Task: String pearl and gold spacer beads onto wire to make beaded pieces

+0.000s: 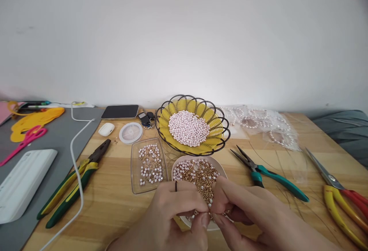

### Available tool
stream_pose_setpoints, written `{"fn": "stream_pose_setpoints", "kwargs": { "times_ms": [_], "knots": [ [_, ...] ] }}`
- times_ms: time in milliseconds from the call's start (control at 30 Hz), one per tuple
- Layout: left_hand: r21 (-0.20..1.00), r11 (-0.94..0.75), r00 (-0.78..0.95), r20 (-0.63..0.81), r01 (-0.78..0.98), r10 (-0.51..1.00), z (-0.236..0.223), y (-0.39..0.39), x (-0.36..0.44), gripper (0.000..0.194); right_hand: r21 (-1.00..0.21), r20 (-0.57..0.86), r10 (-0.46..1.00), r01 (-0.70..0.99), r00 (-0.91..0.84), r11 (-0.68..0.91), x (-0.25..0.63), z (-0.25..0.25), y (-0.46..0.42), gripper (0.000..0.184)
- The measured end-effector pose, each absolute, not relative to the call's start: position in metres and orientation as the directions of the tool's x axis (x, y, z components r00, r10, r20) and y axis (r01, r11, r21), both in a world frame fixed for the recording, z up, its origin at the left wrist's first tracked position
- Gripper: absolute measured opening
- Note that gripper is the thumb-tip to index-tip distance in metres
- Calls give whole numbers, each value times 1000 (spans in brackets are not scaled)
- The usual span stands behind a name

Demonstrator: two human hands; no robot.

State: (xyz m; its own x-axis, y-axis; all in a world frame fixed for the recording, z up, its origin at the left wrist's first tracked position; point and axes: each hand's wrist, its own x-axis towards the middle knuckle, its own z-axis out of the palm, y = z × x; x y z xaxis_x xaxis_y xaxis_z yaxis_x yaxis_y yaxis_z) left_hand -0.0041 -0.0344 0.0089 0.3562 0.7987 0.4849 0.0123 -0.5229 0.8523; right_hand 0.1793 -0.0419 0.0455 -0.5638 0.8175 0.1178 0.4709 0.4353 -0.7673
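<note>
My left hand [175,212] and my right hand [244,209] meet fingertip to fingertip over the near edge of a pale bowl [221,165]. Each thumb and forefinger is pinched together, and whatever lies between them is too small and hidden to make out. Small gold beads [202,182] and pearly beads [184,166] fill the bowl. To its left stands a clear plastic tray [133,174] with pearl and gold pieces in it. Behind the bowl, a yellow woven basket [163,124] with a black looped rim holds a heap of pale pink pearl beads [188,128].
Green-handled pliers [73,184] lie left, teal needle-nose pliers [264,172] and large scissors [335,189] right. A white cable [75,159], a spool [130,132], an earphone case [106,129], a phone [120,111] and keys [146,119] are leftward. Bagged pearl strands [261,122] lie behind.
</note>
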Motion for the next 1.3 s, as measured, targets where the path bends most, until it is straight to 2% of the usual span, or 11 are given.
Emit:
{"fn": "stream_pose_setpoints", "kwargs": {
  "times_ms": [333,700,1033,1300],
  "knots": [
    [850,-527,358,495,-9,792,1,-37,-6,23,-819,79,805,422,-588,389,179,52,-38,24],
    [859,-507,374,495,-72,785,0,-38,-6,23,-819,42,810,444,-585,364,183,51,-37,23],
    [858,-510,381,492,-63,782,0,-37,-7,19,-836,52,812,420,-582,354,180,48,-41,22],
    [833,-551,371,526,-46,765,2,-36,-6,23,-807,48,834,470,-550,356,179,45,-45,21]
  ]
}}
